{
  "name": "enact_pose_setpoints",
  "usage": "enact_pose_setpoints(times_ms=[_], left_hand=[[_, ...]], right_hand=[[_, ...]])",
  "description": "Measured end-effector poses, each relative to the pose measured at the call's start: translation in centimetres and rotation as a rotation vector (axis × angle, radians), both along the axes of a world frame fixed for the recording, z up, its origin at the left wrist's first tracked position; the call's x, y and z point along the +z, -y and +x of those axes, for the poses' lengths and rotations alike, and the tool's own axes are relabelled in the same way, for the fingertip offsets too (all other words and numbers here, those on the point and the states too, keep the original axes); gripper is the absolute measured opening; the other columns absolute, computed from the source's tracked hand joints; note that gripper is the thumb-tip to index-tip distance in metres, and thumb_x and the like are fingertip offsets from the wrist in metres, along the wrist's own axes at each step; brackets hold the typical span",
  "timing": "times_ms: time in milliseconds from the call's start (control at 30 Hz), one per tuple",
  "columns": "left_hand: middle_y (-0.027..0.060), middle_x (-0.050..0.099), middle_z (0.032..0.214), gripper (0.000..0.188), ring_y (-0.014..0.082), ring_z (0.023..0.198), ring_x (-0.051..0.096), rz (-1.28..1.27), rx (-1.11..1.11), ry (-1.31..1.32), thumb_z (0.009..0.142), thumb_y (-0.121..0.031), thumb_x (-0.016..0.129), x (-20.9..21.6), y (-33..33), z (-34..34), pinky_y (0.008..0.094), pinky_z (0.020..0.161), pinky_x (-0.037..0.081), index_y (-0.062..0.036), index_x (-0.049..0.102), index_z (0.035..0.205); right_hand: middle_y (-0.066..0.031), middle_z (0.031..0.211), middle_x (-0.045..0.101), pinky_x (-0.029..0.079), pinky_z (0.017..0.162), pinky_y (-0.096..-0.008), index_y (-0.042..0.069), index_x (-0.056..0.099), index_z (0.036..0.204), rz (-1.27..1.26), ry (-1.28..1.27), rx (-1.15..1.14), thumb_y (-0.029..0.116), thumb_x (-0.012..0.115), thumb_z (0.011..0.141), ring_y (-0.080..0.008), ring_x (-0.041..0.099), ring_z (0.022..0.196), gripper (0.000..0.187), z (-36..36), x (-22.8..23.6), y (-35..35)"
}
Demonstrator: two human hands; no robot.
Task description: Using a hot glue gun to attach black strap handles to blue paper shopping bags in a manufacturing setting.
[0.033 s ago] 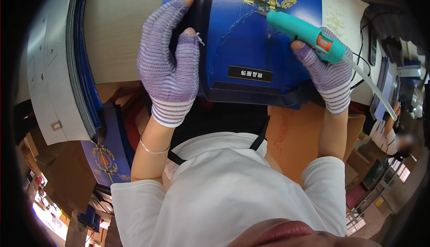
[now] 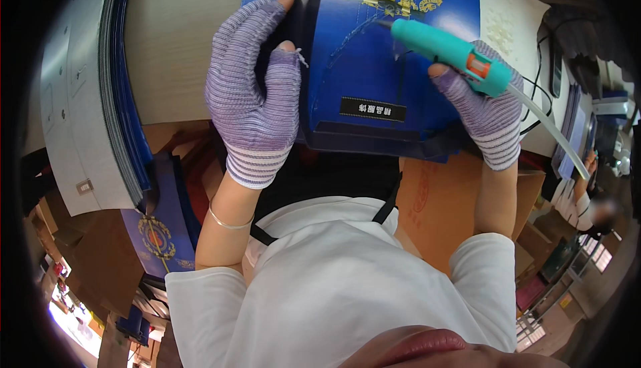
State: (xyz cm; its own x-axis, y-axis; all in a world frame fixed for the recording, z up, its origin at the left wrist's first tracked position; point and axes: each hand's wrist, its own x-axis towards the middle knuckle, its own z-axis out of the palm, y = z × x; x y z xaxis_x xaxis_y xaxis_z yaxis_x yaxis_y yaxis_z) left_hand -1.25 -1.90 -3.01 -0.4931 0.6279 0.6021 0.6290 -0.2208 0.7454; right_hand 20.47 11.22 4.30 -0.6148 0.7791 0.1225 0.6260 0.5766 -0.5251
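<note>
A glossy blue cardboard piece with gold and red printing lies before me, its dark flaps folded up along the left and near edges. My left hand, in a purple-and-white striped knit glove with bare fingertips, curls around the raised left flap, thumb and forefinger against it. In my matching gloved right hand is a teal hot glue gun with a white glue stick trailing from its back. Its dark nozzle points left, close over the printed face near the gold design; whether it touches cannot be told.
At left stands a stack of grey and blue boards. White scraps lie on a pale sheet at right, with a black cable. Brown cartons and another blue printed piece sit below. Another person is far right.
The glue gun has shifted slightly left and nearer to me, my right hand with it. My left hand and the raised flap have moved a touch to the right.
</note>
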Motion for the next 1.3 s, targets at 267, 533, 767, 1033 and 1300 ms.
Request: enact_pose_setpoints(times_ms=[267, 533, 767, 1033, 1300], left_hand=[[0.0134, 0.065, 0.109, 0.028, 0.0273, 0.102, 0.063, -0.104, -0.022, -0.048, 0.078, -0.006, 0.071, 0.5, -0.1, 0.4, 0.0351, 0.091, 0.050, -0.0044, 0.072, 0.106], [0.0116, 0.068, 0.105, 0.028, 0.0262, 0.098, 0.063, -0.152, -0.173, -0.135, 0.075, -0.006, 0.074, 1.1, -0.3, 0.3, 0.0349, 0.087, 0.051, -0.0027, 0.073, 0.102], [0.0105, 0.069, 0.104, 0.024, 0.0261, 0.097, 0.063, -0.199, -0.223, -0.213, 0.077, -0.007, 0.072, 1.5, -0.4, 0.3, 0.0342, 0.087, 0.051, -0.0028, 0.074, 0.100], [0.0112, 0.069, 0.098, 0.019, 0.0271, 0.091, 0.061, -0.288, -0.208, -0.337, 0.079, -0.008, 0.071, 1.9, -0.7, 0.5, 0.0353, 0.084, 0.051, -0.0024, 0.074, 0.097], [0.0079, 0.071, 0.091, 0.018, 0.0172, 0.081, 0.068, -0.523, -0.173, -0.371, 0.085, -0.011, 0.072, 4.6, -1.1, 0.5, 0.0273, 0.077, 0.054, -0.0022, 0.074, 0.101]], right_hand=[[-0.0014, 0.071, 0.067, 0.049, 0.063, -0.0236, 0.005, 0.072, 0.090, -0.058, 0.138, -0.118, 0.035, 0.083, 0.077, -0.0097, 0.062, 0.066, 0.035, 0.2, -0.2, 0.0], [-0.0060, 0.059, 0.059, 0.046, 0.052, -0.0292, 0.004, 0.070, 0.085, 0.085, -0.116, -0.140, 0.046, 0.080, 0.077, -0.0173, 0.057, 0.053, 0.043, 2.6, -1.4, -1.1], [-0.0021, 0.072, 0.065, 0.047, 0.064, -0.0232, 0.003, 0.071, 0.094, 0.075, 0.009, -0.168, 0.033, 0.083, 0.078, -0.0079, 0.058, 0.064, 0.037, 2.0, -0.9, 0.3], [-0.0030, 0.077, 0.067, 0.049, 0.066, -0.0242, 0.003, 0.071, 0.095, 0.063, -0.003, -0.158, 0.032, 0.084, 0.077, -0.0095, 0.061, 0.068, 0.037, 2.6, -0.9, 1.0], [-0.0056, 0.069, 0.067, 0.052, 0.059, -0.0291, 0.006, 0.071, 0.087, 0.080, -0.268, -0.018, 0.045, 0.082, 0.075, -0.0183, 0.066, 0.062, 0.043, 3.8, -1.9, 0.2]])
